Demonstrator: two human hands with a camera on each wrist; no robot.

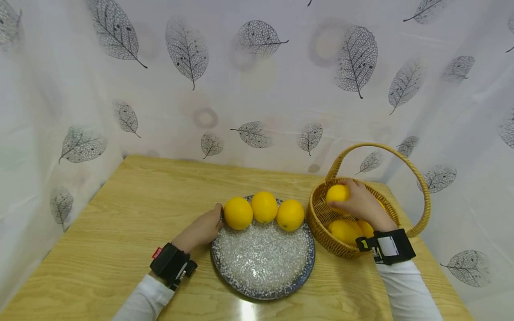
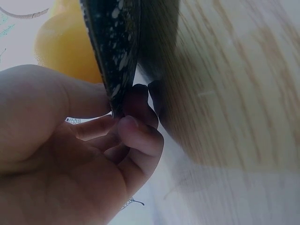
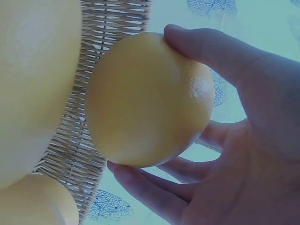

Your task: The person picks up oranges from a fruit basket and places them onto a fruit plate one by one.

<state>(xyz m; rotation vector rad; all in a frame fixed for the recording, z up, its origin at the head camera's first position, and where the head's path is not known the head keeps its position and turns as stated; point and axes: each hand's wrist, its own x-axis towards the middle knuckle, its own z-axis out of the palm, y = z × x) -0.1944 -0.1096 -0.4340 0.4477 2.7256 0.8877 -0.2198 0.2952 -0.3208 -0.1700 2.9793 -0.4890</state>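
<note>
Sleeve (image 1: 146,296), white, lower left, with black wrist strap (image 1: 169,263) beyond its cuff. Left hand (image 1: 202,229), thumb over and curled fingers under, pinching the plate's left rim, beside the leftmost orange; hold presumably meant to steady the plate on the table. Plate (image 1: 261,263), round, speckled grey with dark blue border, lying on the wood-grain table (image 1: 120,218). Three oranges on it, ranged along the far rim: left orange (image 1: 238,213), middle orange (image 1: 264,207), slightly farther back, and right orange (image 1: 290,215); neighbours seemingly touching, their row following the rim's curve, which probably helps check rolling. Wicker basket (image 1: 320,231), just to the right of the plate, contact with it not certain; placement likely chosen for a short reach between the two. Inside, an oval-looking yellow fruit (image 1: 344,232) and further fruit partly hidden by the arm, count unsure. Held orange (image 1: 337,194), within the basket's outline from above; whether it is lifted off the bottom cannot be told. Right hand (image 1: 361,204), spread to the fruit's width, thumb on one side and fingers on the other, a grip apparently suited to a smooth round skin. Arched handle (image 1: 427,200), leaning rightward, out of the hand's way.
</note>
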